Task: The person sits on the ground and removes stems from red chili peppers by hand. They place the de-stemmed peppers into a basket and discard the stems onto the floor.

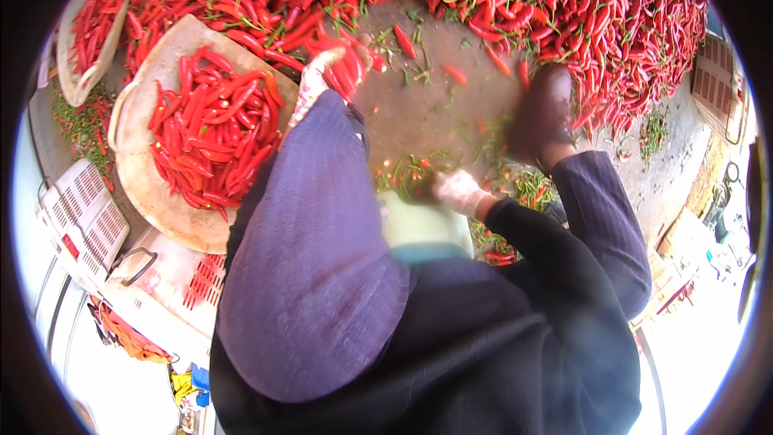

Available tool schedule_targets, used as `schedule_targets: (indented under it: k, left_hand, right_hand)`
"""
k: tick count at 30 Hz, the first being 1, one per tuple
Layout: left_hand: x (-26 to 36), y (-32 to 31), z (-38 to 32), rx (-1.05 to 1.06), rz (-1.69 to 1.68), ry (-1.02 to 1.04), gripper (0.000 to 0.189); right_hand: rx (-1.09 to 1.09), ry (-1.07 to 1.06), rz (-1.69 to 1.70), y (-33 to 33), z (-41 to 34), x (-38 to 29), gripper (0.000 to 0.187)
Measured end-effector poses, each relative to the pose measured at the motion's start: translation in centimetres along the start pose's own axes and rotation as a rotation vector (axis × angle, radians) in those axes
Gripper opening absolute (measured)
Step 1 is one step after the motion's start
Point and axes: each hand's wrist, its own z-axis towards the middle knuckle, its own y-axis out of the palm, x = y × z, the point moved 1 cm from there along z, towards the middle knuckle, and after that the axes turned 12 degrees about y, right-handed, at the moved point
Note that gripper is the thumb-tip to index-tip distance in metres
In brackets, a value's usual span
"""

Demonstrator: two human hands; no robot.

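My left hand [320, 69], in a patterned glove, is closed around several red chili peppers [345, 72] at the near edge of the big pepper heap, just right of a shallow basin. My right hand [459, 190], in a pale pink-and-white glove, is low between my legs, over green pepper stems [413, 175]; its fingers are blurred, so whether it holds anything cannot be told. Destemmed-looking red peppers [211, 127] fill the middle of the worn, pale basin [136, 163] at my left. Loose peppers and stem bits lie on the floor between my feet.
A large heap of red chili peppers [580, 12] spans the far side. Another basin of peppers [78, 87] stands far left. Plastic crates [90, 223] are at the left, and another crate [718, 81] is at the right. My dark shoe [546, 109] stands beside the heap.
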Motion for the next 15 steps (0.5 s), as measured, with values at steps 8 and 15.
schedule_targets:
  k: [8, 15]
  left_hand:
    - [5.2, 1.2, -2.6, -0.062, -0.051, 0.097, 0.024]
    - [12.0, 2.4, -7.2, 0.244, 0.840, 0.884, 0.018]
  right_hand:
    - [0.116, 0.125, 0.799, -14.1, 3.6, 2.1, 0.012]
    - [0.240, 0.122, 0.865, -27.5, 2.9, -2.3, 0.011]
